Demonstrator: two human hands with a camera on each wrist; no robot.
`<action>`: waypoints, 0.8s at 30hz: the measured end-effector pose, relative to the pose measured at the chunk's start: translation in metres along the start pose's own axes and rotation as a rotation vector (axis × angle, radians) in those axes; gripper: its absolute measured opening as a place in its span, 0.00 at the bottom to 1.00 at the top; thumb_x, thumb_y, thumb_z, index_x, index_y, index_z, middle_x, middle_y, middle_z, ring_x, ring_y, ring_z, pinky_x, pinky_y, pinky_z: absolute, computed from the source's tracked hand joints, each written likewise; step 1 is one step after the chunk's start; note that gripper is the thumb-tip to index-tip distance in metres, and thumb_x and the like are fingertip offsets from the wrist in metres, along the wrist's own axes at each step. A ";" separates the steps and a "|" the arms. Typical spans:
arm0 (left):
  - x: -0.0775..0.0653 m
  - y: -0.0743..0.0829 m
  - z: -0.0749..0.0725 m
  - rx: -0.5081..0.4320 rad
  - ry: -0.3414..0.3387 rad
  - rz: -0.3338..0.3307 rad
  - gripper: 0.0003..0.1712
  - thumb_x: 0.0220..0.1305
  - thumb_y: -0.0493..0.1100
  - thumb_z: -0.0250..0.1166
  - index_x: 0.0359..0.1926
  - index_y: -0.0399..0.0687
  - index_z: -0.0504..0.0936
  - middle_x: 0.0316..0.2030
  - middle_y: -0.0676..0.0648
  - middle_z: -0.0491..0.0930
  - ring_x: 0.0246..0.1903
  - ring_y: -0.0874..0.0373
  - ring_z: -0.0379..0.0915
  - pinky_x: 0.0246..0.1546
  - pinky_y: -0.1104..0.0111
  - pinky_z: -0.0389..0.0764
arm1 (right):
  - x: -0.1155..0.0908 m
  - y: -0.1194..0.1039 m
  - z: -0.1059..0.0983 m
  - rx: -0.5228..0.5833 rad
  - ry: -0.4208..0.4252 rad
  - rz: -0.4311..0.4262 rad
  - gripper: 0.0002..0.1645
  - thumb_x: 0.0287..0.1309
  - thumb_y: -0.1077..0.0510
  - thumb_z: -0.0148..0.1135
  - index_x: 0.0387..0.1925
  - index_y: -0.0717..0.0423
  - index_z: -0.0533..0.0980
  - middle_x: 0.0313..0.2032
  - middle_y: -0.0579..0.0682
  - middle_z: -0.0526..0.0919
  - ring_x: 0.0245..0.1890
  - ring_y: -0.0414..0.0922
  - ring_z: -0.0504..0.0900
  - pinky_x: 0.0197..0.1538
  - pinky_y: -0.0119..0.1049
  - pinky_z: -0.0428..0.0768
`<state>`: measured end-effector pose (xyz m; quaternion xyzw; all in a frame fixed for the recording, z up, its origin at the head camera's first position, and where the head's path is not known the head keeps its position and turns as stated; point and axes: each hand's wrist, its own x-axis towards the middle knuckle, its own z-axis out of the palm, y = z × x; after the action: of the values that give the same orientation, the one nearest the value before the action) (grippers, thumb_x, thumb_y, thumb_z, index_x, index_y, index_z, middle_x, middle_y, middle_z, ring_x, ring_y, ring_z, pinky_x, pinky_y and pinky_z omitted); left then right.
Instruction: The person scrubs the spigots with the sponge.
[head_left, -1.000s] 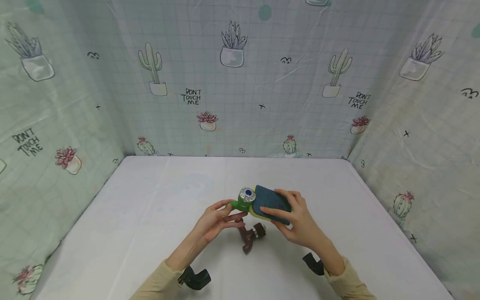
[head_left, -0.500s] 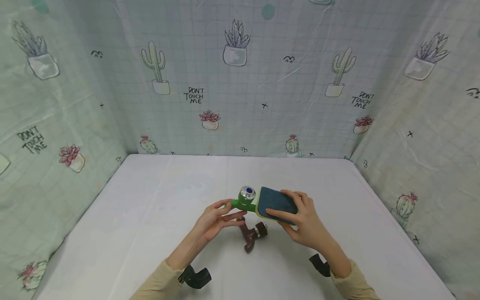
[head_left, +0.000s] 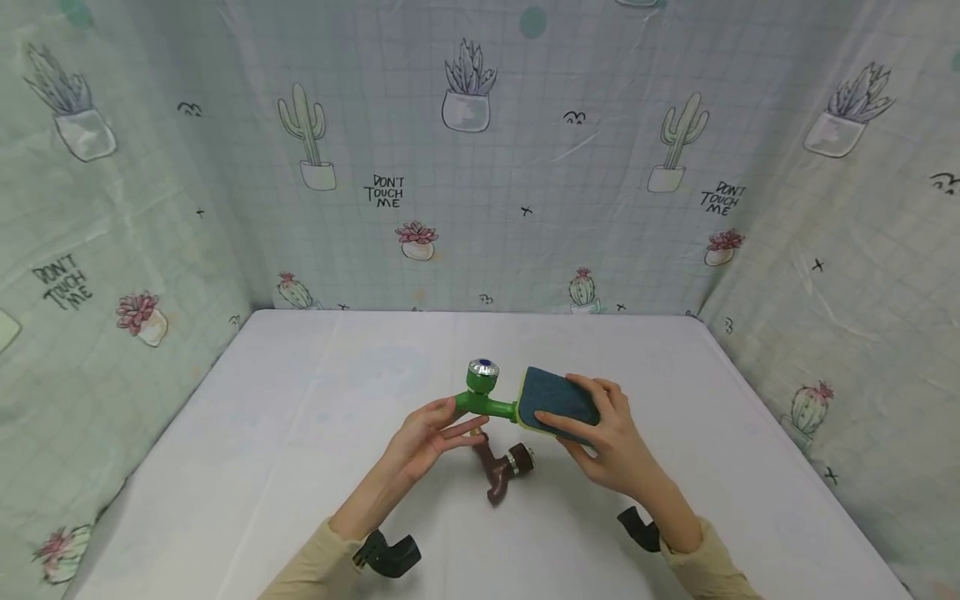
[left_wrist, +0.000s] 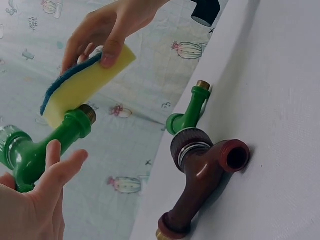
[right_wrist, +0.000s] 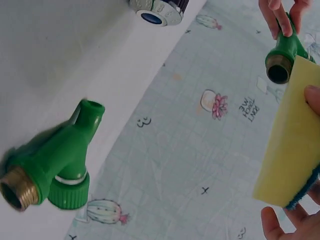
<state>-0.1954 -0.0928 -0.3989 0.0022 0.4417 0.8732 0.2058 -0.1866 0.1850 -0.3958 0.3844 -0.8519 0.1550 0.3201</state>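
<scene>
My left hand [head_left: 420, 442] holds a green tap [head_left: 483, 404] with a chrome knob by its left end, above the table, with the other fingers spread below. My right hand [head_left: 618, 437] grips a sponge [head_left: 555, 402], blue scouring side up in the head view and yellow foam [left_wrist: 82, 90] underneath. The sponge is at the tap's brass-threaded end [left_wrist: 89, 114]; whether they touch is hard to tell. Below them lies a brown tap [head_left: 498, 475]. A second green tap [right_wrist: 62, 155] lies on the table, hidden in the head view.
A white table [head_left: 360, 367] carries the taps. Patterned cloth [head_left: 480, 183] with cactus prints hangs behind it and at both sides. Black curved pieces [head_left: 393, 557] sit by both wrists.
The sponge has slid right, from beside the tap's knob to its threaded end. The held tap has turned, so its knob now stands more upright. The brown tap stays put.
</scene>
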 end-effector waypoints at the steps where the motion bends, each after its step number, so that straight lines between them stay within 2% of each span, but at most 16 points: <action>1: 0.000 0.000 0.000 -0.001 0.000 0.003 0.20 0.67 0.38 0.46 0.56 0.31 0.57 0.42 0.47 0.78 0.45 0.47 0.76 0.52 0.49 0.70 | 0.001 0.000 0.001 0.005 0.012 -0.002 0.19 0.61 0.41 0.41 0.50 0.31 0.73 0.58 0.63 0.63 0.50 0.58 0.60 0.46 0.54 0.64; 5: 0.002 -0.001 0.003 0.026 0.008 0.005 0.13 0.66 0.40 0.48 0.47 0.34 0.63 0.41 0.47 0.79 0.44 0.48 0.77 0.50 0.51 0.73 | 0.004 -0.003 0.006 0.012 0.071 -0.029 0.19 0.62 0.42 0.42 0.49 0.33 0.75 0.58 0.65 0.63 0.50 0.59 0.60 0.45 0.54 0.65; 9: 0.004 -0.004 0.005 0.104 -0.006 -0.008 0.18 0.65 0.41 0.51 0.49 0.31 0.64 0.43 0.45 0.79 0.46 0.48 0.76 0.49 0.53 0.75 | 0.008 -0.008 0.012 0.002 0.097 -0.088 0.18 0.62 0.44 0.43 0.49 0.34 0.75 0.57 0.66 0.64 0.51 0.60 0.60 0.44 0.54 0.65; 12: 0.005 -0.005 0.004 0.175 -0.041 -0.030 0.16 0.63 0.40 0.53 0.47 0.31 0.68 0.43 0.44 0.77 0.46 0.49 0.76 0.50 0.53 0.74 | 0.013 -0.012 0.014 -0.005 0.105 -0.123 0.18 0.63 0.46 0.42 0.48 0.34 0.75 0.56 0.66 0.65 0.51 0.60 0.60 0.44 0.54 0.65; 15: 0.005 -0.005 0.001 0.244 -0.091 -0.055 0.07 0.62 0.38 0.54 0.38 0.37 0.73 0.41 0.44 0.77 0.44 0.51 0.78 0.49 0.50 0.74 | 0.015 -0.014 0.013 -0.004 0.093 -0.128 0.18 0.63 0.46 0.42 0.49 0.32 0.75 0.57 0.65 0.65 0.52 0.60 0.59 0.45 0.55 0.65; 17: 0.005 -0.004 -0.002 0.276 -0.128 -0.072 0.03 0.61 0.36 0.54 0.35 0.40 0.72 0.40 0.44 0.76 0.41 0.53 0.79 0.48 0.48 0.74 | 0.016 -0.015 0.010 -0.001 0.076 -0.130 0.18 0.63 0.45 0.41 0.49 0.31 0.74 0.58 0.64 0.64 0.53 0.60 0.59 0.47 0.56 0.64; 19: 0.005 -0.003 -0.004 0.295 -0.165 -0.094 0.07 0.61 0.35 0.54 0.40 0.40 0.70 0.40 0.43 0.74 0.39 0.54 0.79 0.47 0.46 0.73 | 0.015 -0.014 0.008 -0.003 0.066 -0.136 0.18 0.63 0.45 0.41 0.49 0.30 0.74 0.58 0.64 0.64 0.54 0.60 0.59 0.47 0.57 0.62; 21: 0.004 -0.002 -0.006 0.299 -0.190 -0.119 0.16 0.60 0.34 0.54 0.49 0.37 0.65 0.41 0.42 0.73 0.38 0.54 0.79 0.48 0.45 0.73 | 0.013 -0.013 0.006 0.002 0.071 -0.144 0.18 0.63 0.45 0.41 0.49 0.31 0.74 0.57 0.64 0.65 0.54 0.60 0.60 0.48 0.58 0.62; 24: 0.002 0.000 -0.008 0.288 -0.186 -0.151 0.31 0.59 0.33 0.55 0.60 0.38 0.53 0.41 0.43 0.71 0.37 0.55 0.78 0.48 0.46 0.73 | 0.010 -0.009 0.004 0.008 0.084 -0.145 0.18 0.63 0.46 0.41 0.48 0.32 0.75 0.57 0.64 0.65 0.54 0.60 0.60 0.48 0.58 0.61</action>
<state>-0.1984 -0.0983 -0.4043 0.0792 0.5402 0.7791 0.3081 -0.1865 0.1713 -0.3921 0.4397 -0.8069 0.1508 0.3646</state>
